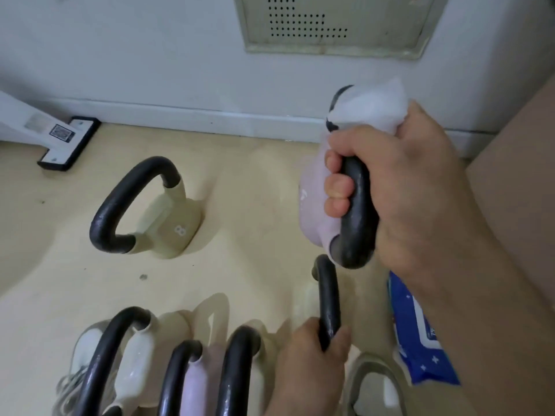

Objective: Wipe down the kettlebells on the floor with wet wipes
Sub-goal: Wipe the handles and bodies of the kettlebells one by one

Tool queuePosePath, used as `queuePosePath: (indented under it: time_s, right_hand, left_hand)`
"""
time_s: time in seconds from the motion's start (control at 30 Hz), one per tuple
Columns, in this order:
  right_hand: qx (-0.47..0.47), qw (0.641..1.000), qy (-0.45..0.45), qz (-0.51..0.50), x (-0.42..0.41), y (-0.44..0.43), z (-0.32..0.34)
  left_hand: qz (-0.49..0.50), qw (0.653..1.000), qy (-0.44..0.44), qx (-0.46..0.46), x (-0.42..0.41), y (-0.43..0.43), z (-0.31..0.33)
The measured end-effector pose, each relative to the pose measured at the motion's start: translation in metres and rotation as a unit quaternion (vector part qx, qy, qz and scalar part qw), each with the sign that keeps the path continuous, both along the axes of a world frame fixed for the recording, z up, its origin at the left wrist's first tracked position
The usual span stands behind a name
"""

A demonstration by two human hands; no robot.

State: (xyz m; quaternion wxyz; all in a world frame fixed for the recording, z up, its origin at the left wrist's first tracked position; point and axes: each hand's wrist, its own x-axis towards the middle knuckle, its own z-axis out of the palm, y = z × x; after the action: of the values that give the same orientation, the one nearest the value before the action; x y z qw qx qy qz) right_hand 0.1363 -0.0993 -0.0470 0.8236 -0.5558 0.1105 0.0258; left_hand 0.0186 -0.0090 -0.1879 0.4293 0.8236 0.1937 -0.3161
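Head: right hand (pixel 420 187), wipe (pixel 372 112) half-hide lilac kettlebell (pixel 312 199).

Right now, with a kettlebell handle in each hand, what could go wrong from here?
1. The right hand grips the lilac kettlebell by its handle while also bunching the wet wipe; a damp handle could slip.
2. That kettlebell appears tilted and off the floor, close above the left hand gripping another black handle; a drop could strike fingers.
3. The blue wipes pack lies beneath the right forearm and could be crushed.
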Motion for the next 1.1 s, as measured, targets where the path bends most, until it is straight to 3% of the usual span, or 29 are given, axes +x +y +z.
queuePosePath:
  time_s: [0.1,0.2,0.3,0.5,0.67,0.9,1.03,1.1]
  right_hand:
    - [0.046,0.999,0.025,0.014,0.009,0.031,-0.005]
    - [0.081,0.994,0.072,0.019,0.011,0.061,-0.023]
    - [0.084,0.99,0.109,0.02,0.011,0.085,-0.045]
    - [0.052,0.99,0.125,0.048,0.011,0.111,-0.065]
    - [0.075,0.975,0.199,0.067,0.017,0.122,-0.083]
    - [-0.038,0.949,0.286,0.124,0.016,0.124,-0.133]
    - [-0.169,0.93,0.201,0.256,0.007,0.111,-0.119]
    - [-0.222,0.932,0.133,0.253,0.005,0.093,-0.101]
  left_hand:
    - [-0.067,0.997,0.025,0.018,-0.001,0.006,0.009]
    - [-0.137,0.987,-0.042,0.071,0.013,0.027,0.032]
    - [-0.078,0.985,-0.102,0.113,0.028,0.066,0.063]
    - [0.013,0.978,-0.134,0.158,0.049,0.115,0.078]
    - [0.048,0.992,-0.113,-0.039,0.079,0.126,0.065]
    - [-0.057,0.995,-0.079,-0.011,0.085,0.126,0.008]
    - [-0.045,0.997,-0.068,-0.007,0.072,0.119,-0.003]
    - [-0.054,0.997,-0.058,0.026,0.072,0.109,0.005]
